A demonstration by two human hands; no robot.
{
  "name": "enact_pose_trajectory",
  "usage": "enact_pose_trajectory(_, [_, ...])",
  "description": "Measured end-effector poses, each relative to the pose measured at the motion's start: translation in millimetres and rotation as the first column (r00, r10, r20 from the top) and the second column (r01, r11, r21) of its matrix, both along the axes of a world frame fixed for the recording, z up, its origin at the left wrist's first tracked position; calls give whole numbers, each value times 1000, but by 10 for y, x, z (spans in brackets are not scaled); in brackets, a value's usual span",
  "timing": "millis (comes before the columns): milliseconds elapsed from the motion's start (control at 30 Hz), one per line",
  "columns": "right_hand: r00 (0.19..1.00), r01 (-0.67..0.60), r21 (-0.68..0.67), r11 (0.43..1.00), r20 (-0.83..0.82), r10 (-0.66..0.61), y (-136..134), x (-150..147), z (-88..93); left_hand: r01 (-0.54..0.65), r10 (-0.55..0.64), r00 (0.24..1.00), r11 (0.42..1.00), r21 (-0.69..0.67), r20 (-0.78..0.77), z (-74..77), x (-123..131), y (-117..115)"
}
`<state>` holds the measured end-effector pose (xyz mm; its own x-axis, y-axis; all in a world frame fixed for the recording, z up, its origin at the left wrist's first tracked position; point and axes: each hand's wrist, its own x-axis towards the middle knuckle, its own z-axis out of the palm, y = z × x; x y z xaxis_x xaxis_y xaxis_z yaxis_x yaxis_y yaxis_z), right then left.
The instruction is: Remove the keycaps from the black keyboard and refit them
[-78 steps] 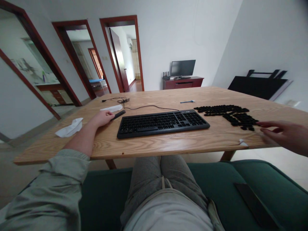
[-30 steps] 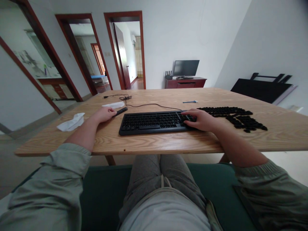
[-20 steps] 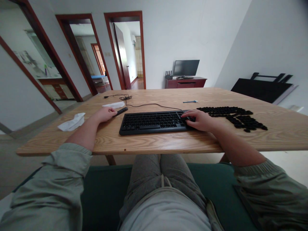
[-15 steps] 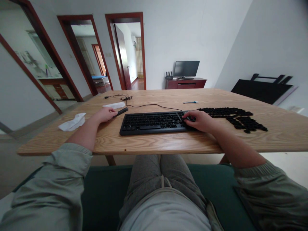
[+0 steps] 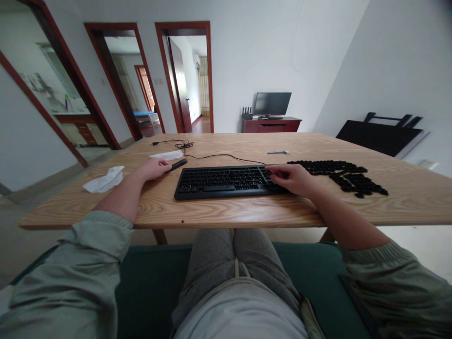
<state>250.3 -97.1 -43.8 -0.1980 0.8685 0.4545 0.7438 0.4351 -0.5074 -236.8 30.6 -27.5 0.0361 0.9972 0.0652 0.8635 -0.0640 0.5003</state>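
Note:
A black keyboard (image 5: pixel 226 182) lies in front of me on the wooden table, with many key positions bare of caps. My left hand (image 5: pixel 155 168) rests on the table to its left, closed around a short, dark, bar-shaped object (image 5: pixel 179 164) that points toward the keyboard. Over the keyboard's right end is my right hand (image 5: pixel 294 180), thumb and fingertips brought together near the right-hand keys. Whatever it pinches, if anything, is too small to make out. Right of that hand lie loose black keycaps (image 5: pixel 360 182), spread in rows and a cluster.
Crumpled white tissue (image 5: pixel 104 180) lies at the left, and another white tissue (image 5: pixel 167 155) beyond my left hand. The keyboard's cable (image 5: pixel 222 156) runs to a coiled bundle farther back. A small blue-and-white brush-like tool (image 5: pixel 278 152) lies behind the keyboard. The table's front edge (image 5: pixel 226 225) is near my lap.
My right hand's fingers have straightened and lifted slightly at the keyboard's right side. My left hand keeps the dark object in about the same place. The view has shifted a little.

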Motion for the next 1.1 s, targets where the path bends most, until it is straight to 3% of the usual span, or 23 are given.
enact_pose_trajectory(200, [1000,20,21,1000,3,-20,-10,-11,16,32,-31,995,999,3,-99,-5,-1,13])
enact_pose_trajectory(533, [991,63,10,998,117,-64,-85,40,68,52,-51,993,999,10,-103,-12,-17,36])
enact_pose_trajectory(733, [972,3,-91,996,233,18,-92,132,101,36,-33,994,999,18,-106,10,14,-10])
enact_pose_trajectory(933, [968,12,-48,999,251,0,-59,95,53,56,-56,995,998,0,-86,15,5,-5])
enact_pose_trajectory(1100, [971,-75,20,997,229,68,-28,78,18,44,-45,998,998,-49,-33,-8,-13,18])
